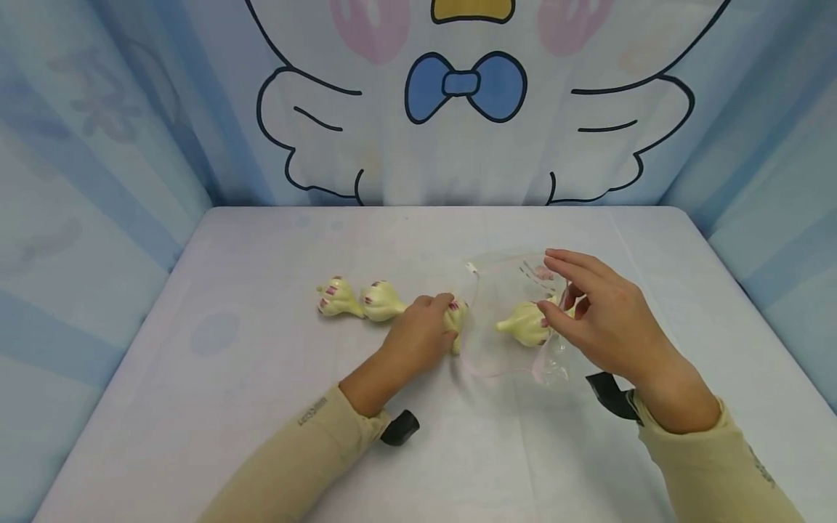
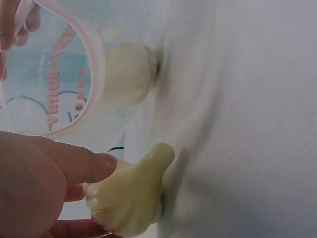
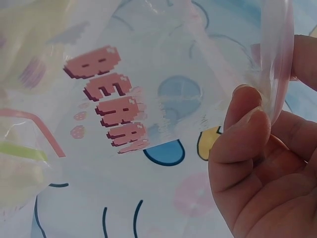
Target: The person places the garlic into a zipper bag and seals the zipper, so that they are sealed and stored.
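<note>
My left hand (image 1: 418, 334) holds a pale yellow garlic bulb (image 1: 455, 317) with purple marks, close by the mouth of a clear plastic bag (image 1: 487, 287). In the left wrist view, thumb and fingers lie around this garlic bulb (image 2: 131, 198), its stem pointing away from the hand. The bag has a pink rim (image 2: 99, 69) and red printed letters (image 3: 111, 99). Its edge is pinched between the thumb and fingers of my right hand (image 1: 611, 323), holding the mouth apart. Another garlic bulb (image 1: 525, 325) shows inside the bag through the film.
Left of my left hand, two more garlic bulbs lie in a row, an outer bulb (image 1: 338, 298) and an inner bulb (image 1: 381, 301). All this is on a white-covered table (image 1: 261, 428). Behind it hangs a curtain (image 1: 458, 160) with a cartoon print; curtains also close both sides.
</note>
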The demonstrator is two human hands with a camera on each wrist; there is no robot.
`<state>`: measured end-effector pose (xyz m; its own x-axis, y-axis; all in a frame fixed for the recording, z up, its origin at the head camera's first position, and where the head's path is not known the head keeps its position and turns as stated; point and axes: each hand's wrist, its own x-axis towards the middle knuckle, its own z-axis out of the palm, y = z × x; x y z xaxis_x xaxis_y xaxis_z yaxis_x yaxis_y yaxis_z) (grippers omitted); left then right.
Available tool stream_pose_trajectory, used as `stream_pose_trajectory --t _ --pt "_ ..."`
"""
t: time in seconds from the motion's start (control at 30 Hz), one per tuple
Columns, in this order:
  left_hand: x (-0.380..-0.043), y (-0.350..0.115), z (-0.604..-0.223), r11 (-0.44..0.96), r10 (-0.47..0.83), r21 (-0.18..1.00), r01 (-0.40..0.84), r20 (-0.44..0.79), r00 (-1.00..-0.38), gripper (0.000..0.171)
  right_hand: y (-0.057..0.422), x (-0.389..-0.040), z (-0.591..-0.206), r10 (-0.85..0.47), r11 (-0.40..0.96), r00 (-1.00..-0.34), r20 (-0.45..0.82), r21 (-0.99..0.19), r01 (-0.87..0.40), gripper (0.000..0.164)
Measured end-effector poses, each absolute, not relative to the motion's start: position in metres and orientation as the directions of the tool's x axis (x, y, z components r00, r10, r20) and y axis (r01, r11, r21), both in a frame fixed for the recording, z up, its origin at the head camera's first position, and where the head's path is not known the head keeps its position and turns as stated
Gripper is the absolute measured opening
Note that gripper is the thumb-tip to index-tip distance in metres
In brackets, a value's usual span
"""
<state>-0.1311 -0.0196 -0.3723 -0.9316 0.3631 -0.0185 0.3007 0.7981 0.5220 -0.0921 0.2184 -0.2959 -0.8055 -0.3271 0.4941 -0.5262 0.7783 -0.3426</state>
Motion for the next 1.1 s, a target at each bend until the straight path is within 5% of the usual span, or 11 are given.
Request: stream_pose_trajectory --t 0.6,1.1 --pt "-0.126 -0.020 -0.381 0.751 0.429 0.503 0.428 0.120 -0.895 0.030 0.219 -0.091 -0.297 -0.324 0.781 -0.801 0.503 -0.336 -0.526 0.062" --pt "-0.120 -0.028 -0.389 0.732 0.449 0.521 0.440 0.117 -0.886 0.038 0.219 -0.091 -0.296 -0.321 0.791 -0.808 0.494 -0.329 -0.515 0.061"
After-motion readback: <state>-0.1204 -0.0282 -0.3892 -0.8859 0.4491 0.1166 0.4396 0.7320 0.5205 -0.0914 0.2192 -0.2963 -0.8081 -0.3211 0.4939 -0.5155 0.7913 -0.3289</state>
